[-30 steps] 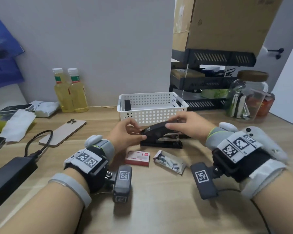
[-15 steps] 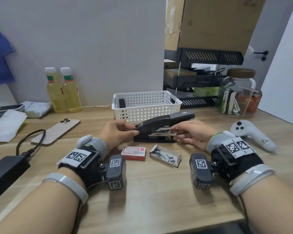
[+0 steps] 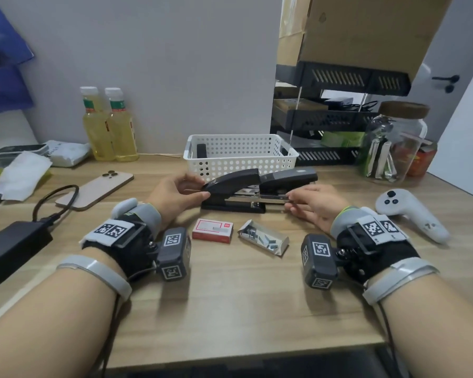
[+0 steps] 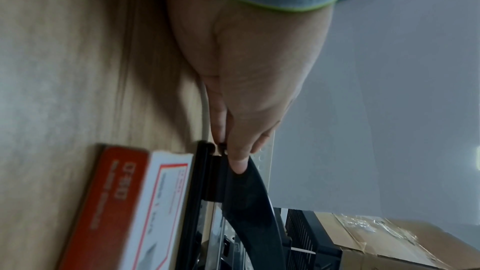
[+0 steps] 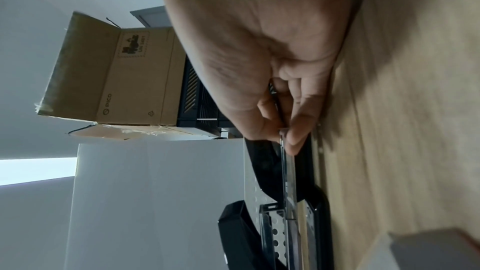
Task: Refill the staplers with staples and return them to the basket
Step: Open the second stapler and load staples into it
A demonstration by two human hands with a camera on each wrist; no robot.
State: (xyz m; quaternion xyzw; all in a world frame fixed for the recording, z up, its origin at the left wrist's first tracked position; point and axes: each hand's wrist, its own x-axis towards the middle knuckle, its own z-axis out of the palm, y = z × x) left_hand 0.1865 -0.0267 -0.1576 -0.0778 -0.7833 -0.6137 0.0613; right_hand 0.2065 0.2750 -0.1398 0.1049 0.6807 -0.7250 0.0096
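Observation:
A black stapler (image 3: 231, 181) stands on the wooden desk in front of the white basket (image 3: 243, 159). My left hand (image 3: 201, 190) grips its left end, thumb on the black top (image 4: 249, 192). My right hand (image 3: 290, 199) pinches the end of the metal staple rail (image 5: 288, 174), which sticks out to the right under the front cover (image 3: 290, 175). A red staple box (image 3: 213, 230) and an open tray of loose staple strips (image 3: 264, 237) lie just in front. A dark object (image 3: 201, 151) stands inside the basket at its left wall.
A phone (image 3: 96, 189) and a black power brick (image 3: 14, 241) with its cable lie to the left. Two yellow bottles (image 3: 109, 126) stand at the wall. A white controller (image 3: 410, 214), a glass jar (image 3: 393, 148) and a black shelf rack (image 3: 331, 118) are to the right.
My right hand came off the stapler's top and took the metal rail, which now sticks out further to the right. My left hand stayed on the stapler's left end.

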